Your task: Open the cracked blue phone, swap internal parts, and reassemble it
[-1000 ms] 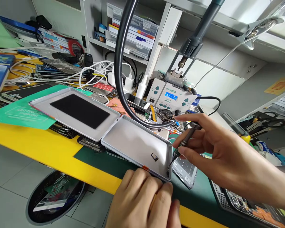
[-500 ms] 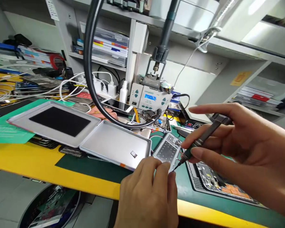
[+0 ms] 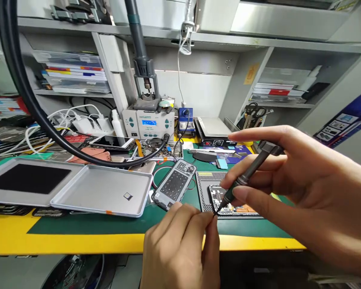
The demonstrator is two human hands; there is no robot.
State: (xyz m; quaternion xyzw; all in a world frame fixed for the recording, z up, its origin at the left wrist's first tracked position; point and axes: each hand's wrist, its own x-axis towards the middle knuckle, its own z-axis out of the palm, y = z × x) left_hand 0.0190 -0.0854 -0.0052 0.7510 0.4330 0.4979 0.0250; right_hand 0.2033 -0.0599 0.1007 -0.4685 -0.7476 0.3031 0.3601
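Observation:
My right hand point(image 3: 301, 192) grips a slim dark precision screwdriver point(image 3: 249, 170), its index finger stretched out past the flat cap. The driver slants down to the left. My left hand point(image 3: 180, 241) is closed in a pinch right at the driver's tip; whatever sits between those fingertips is too small to make out. Behind the tip an opened phone point(image 3: 218, 194) with bare inner parts rests on a perforated grey plate point(image 3: 203, 188), partly covered by my right hand. A phone frame or back panel with a dark dotted centre point(image 3: 176, 182) lies beyond my left hand.
An open shallow white case point(image 3: 99, 186) on the left holds a small SIM-tray-like piece point(image 3: 128, 196). A black hose point(image 3: 39, 112) arcs over the bench. Behind are a hot-air station point(image 3: 150, 122), a parts tray point(image 3: 156, 148) and a flat heating plate point(image 3: 213, 130).
The view has swung to the right and levelled out, showing more of the right shelf. Both hands stay together at the driver's tip, now in front of the opened phone's plate.

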